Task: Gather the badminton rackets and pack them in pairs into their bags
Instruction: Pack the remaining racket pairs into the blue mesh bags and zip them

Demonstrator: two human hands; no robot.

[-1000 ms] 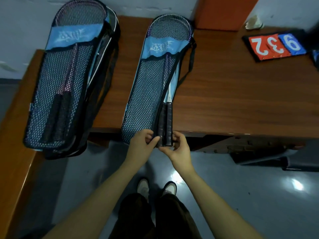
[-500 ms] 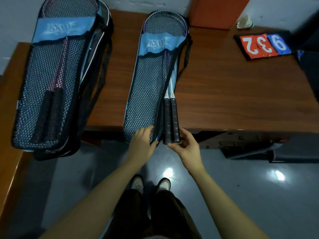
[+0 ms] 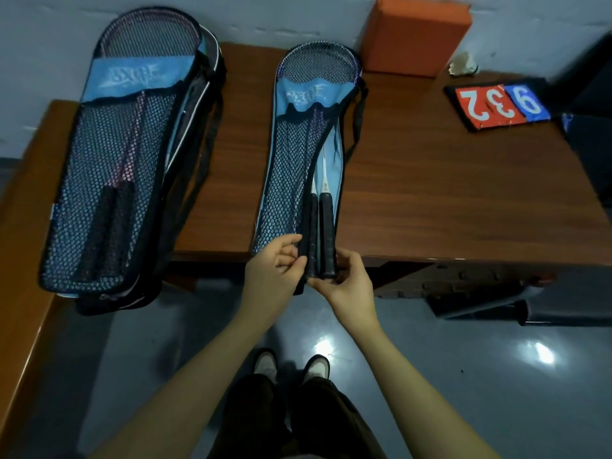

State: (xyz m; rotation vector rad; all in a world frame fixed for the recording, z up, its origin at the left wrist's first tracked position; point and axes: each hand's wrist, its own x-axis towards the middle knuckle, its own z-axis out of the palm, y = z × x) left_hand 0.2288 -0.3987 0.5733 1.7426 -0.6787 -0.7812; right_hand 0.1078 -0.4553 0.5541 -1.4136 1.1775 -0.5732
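Head view of a brown wooden worktop (image 3: 430, 200) carrying two mesh-fronted racket bags. The near racket bag (image 3: 291, 180), blue with a black mesh face, lies lengthwise with its open lower end overhanging the worktop's front edge. Two badminton rackets (image 3: 319, 226) lie side by side inside it, heads at the far end under the blue printed band, black grips protruding from the opening.

The left hand (image 3: 275, 270) pinches the mesh edge of the bag mouth between thumb and curled fingers, just left of the grips. The right hand (image 3: 347, 283) curls under the butt ends of the two grips, its fingertips touching them from below.

The second racket bag (image 3: 126, 167), on the left and well apart, holds a pair of rackets visible through its mesh and overhangs the edge likewise.

An orange padded block (image 3: 414, 31) leans against the wall at the back. A flip scoreboard (image 3: 496, 104) showing 2, 3 and 9 lies at the right, with a shuttlecock (image 3: 463, 66) just behind it.
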